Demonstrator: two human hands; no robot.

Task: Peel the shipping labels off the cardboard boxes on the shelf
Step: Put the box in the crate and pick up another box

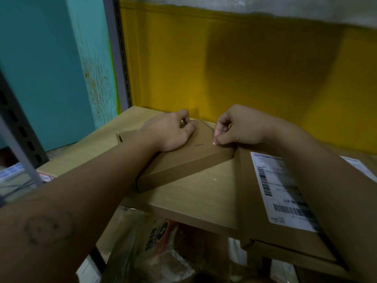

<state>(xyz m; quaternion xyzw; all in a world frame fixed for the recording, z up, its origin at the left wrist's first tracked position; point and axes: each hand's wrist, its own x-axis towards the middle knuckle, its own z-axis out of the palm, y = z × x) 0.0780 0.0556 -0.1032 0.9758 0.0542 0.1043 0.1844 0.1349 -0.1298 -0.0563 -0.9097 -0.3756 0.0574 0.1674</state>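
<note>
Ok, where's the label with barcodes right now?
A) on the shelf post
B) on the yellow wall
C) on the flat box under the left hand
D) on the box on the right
D: the white label lies on top of the right box, while the flat box under the left hand shows bare cardboard.

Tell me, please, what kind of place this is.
Probably a storeroom or a parcel packing area. A slotted metal upright stands at the corner of a wooden shelf board; a flat cardboard box lies on it, and the larger box beside it bears a white shipping label with barcodes.
</note>
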